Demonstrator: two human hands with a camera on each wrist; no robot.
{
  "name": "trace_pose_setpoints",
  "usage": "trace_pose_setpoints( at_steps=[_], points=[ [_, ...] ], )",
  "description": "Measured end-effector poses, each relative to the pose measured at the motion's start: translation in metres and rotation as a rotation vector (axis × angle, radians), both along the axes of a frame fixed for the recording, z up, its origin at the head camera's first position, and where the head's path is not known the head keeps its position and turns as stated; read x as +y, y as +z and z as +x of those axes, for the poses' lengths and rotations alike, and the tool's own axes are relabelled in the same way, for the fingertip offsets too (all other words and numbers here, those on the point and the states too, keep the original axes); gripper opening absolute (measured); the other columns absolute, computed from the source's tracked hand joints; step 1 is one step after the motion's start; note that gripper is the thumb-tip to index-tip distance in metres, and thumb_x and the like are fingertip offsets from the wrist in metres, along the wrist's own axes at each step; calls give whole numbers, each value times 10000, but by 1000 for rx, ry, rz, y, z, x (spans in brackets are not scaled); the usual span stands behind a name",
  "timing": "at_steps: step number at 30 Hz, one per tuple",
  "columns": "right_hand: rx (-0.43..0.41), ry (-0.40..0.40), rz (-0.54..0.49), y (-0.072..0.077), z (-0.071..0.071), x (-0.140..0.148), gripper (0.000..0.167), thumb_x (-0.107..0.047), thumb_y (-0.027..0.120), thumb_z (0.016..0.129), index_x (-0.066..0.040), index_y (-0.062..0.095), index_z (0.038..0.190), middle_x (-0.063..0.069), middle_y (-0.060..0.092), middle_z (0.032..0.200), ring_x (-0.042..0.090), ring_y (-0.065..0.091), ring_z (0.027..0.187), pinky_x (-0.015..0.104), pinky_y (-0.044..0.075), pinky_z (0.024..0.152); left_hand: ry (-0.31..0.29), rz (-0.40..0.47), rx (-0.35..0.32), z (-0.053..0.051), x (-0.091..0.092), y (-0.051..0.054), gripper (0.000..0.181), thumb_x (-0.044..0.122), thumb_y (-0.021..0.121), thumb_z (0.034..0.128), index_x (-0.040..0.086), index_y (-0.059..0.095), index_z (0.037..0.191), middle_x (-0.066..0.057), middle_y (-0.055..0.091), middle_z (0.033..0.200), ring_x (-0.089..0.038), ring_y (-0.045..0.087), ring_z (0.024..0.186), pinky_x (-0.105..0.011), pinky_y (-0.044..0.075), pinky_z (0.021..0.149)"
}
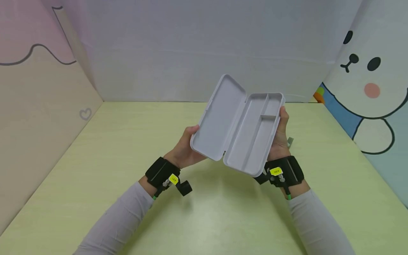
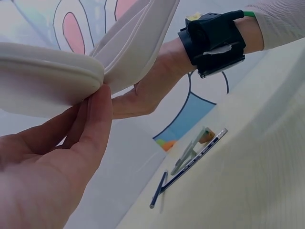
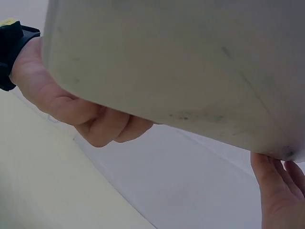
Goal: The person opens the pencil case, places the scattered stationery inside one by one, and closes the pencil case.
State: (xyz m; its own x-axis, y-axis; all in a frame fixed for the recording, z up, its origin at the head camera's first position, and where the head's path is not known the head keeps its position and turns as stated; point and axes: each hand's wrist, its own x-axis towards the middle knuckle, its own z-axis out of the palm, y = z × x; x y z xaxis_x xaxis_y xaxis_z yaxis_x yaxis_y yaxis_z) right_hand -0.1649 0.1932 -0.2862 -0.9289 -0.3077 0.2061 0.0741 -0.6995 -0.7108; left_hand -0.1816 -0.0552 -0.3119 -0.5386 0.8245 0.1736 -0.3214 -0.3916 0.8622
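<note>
A white pencil case (image 1: 247,132) is held up above the table, tilted, with its lid (image 1: 220,117) swung open to the left. Dividers split its bare base into compartments. My left hand (image 1: 186,150) grips the lid's lower left edge, thumb on the rim and fingers underneath. On the other side, my right hand (image 1: 279,138) holds the base by its right edge, its fingers mostly hidden behind the case in the head view. The right wrist view shows the case's underside (image 3: 167,71) with dark smudges, and left-hand fingers (image 3: 102,124) curled beneath it.
Behind the right hand, a dark striped pencil (image 2: 195,160), a shorter dark stick (image 2: 159,191) and a pale green item (image 2: 183,160) lie on the table (image 1: 127,134). A white wall (image 1: 159,71) and printed side panels (image 1: 379,106) enclose the table.
</note>
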Motion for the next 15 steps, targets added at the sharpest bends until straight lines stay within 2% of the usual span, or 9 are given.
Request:
trace_pose_setpoints(
  at_steps=[5,10,15],
  points=[
    [30,-73,-21,0,-5,-2,793,-609,748,690,-177,464,1291,-46,563,1074,77,527,956,215,459,823,43,11,-37,1,1,1,604,678,538,834,296,456,1295,51,574,1142,-108,544,1005,-313,466,873],
    [6,-146,-40,-1,-10,-3,857,-588,787,649,-171,450,1318,-40,564,1088,86,527,970,227,467,831,150,2,-60,2,3,5,551,680,383,908,310,427,1313,47,536,1162,-112,503,1041,-322,450,904],
    [14,-196,-103,-4,-15,-2,875,-528,817,644,-161,441,1344,-20,584,1131,107,553,1007,246,496,859,241,-29,-121,4,2,5,634,682,241,939,245,373,1379,26,486,1232,-124,467,1115,-283,430,955]
  ],
)
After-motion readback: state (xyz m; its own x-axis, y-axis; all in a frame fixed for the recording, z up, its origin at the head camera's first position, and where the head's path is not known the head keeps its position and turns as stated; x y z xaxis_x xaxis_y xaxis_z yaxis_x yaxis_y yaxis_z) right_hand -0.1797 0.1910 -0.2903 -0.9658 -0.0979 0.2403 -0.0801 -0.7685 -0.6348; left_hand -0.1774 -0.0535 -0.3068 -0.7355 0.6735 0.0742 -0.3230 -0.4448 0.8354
